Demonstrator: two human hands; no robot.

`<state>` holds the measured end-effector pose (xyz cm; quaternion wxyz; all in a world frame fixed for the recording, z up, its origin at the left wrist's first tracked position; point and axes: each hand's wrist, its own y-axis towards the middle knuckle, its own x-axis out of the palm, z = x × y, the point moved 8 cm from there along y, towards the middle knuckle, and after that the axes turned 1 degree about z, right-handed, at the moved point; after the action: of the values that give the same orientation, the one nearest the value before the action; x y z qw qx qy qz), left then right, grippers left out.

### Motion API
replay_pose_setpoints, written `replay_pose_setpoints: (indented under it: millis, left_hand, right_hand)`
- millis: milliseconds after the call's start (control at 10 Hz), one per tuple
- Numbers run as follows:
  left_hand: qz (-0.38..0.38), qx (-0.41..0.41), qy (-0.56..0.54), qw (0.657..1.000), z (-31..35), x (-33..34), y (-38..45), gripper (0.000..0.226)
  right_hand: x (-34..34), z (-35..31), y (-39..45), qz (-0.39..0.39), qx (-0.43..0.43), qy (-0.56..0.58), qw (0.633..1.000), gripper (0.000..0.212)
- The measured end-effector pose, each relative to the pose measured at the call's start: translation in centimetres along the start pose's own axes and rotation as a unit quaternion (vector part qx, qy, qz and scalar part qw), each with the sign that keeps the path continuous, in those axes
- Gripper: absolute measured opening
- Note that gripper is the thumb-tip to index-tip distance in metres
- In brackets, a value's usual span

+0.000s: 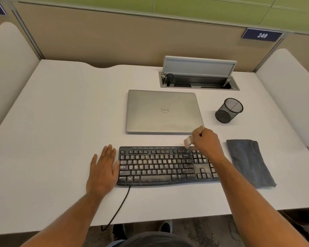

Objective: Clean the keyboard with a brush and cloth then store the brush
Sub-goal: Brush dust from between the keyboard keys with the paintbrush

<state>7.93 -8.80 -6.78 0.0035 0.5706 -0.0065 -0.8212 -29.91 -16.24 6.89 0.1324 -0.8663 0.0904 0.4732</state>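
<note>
keyboard (165,165) sits at the near middle of the table (61,122), keys speckled with pale dust, thickest on the spacebar row and the right of the letter block. Right hand (206,141) is clenched round the brush (188,142), bristles blurred at the top-right function row. Left hand (103,168) lies flat, fingers straight, thumb side touching the keyboard's left edge, bracing it.

Advice: sweep row by row in one direction, toward the near edge, angle bristles into key gaps, and keep the brace so it doesn't slide. cloth (249,162) lies folded just right of it, for the wipe. mesh cup (229,110) beyond is the likely brush store. Closed laptop (162,111) behind: don't flick dust onto it.
</note>
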Motion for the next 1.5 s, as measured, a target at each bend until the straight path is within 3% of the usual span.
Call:
replay_pose_setpoints:
  millis: [100,200,300,400,500,600,900,1000,1100,1200,1300,1400,1500]
  left_hand:
    - [-0.003,-0.001,0.0,1.0,0.2,-0.2,0.0,0.072]
    - [-0.004,-0.001,0.001,1.0,0.2,-0.2,0.0,0.072]
    - [-0.003,-0.003,0.003,1.0,0.1,0.0,0.0,0.072]
    - [-0.007,-0.001,0.0,1.0,0.1,0.0,0.0,0.072]
    - [-0.002,-0.001,0.0,1.0,0.0,0.0,0.1,0.072]
    - [0.001,0.0,-0.002,1.0,0.0,0.0,0.0,0.072]
    - [0.002,0.003,-0.005,1.0,-0.1,0.0,0.0,0.072]
    - [0.001,0.001,-0.005,1.0,-0.1,0.1,0.0,0.072]
    - [-0.002,0.003,-0.005,1.0,-0.1,0.1,0.1,0.073]
    - [-0.003,0.003,-0.004,1.0,-0.1,0.1,0.1,0.073]
    - [-0.004,0.003,-0.005,1.0,0.0,0.1,0.1,0.074]
    - [-0.004,0.002,-0.003,1.0,0.0,0.0,0.1,0.075]
    - [-0.005,0.003,-0.004,1.0,0.0,0.0,0.0,0.075]
  right_hand:
    - [1.0,0.0,-0.3,-0.029,-0.001,0.007,1.0,0.042]
    - [0.2,0.8,-0.2,0.013,0.025,-0.054,0.998,0.041]
    - [-0.2,0.7,-0.1,0.024,0.002,-0.028,0.999,0.038]
    - [0.7,0.8,-0.3,-0.014,-0.011,-0.017,1.0,0.038]
    - [0.0,1.4,-0.3,0.018,0.015,-0.074,0.997,0.046]
    - [-0.7,1.3,0.0,0.023,0.017,-0.066,0.997,0.038]
    - [-0.4,1.4,-0.9,-0.008,0.001,-0.057,0.998,0.052]
    - [-0.5,1.4,-1.2,-0.01,-0.011,-0.031,0.999,0.037]
    - [0.0,1.8,-1.6,-0.039,-0.002,-0.068,0.997,0.051]
    - [-0.3,1.8,-1.6,-0.041,0.005,-0.056,0.998,0.05]
    - [-0.4,1.6,-1.9,-0.024,-0.002,-0.027,0.999,0.039]
    - [0.3,2.1,-2.0,-0.042,0.012,-0.045,0.998,0.053]
    - [-0.1,2.2,-1.9,-0.038,0.027,0.009,0.999,0.039]
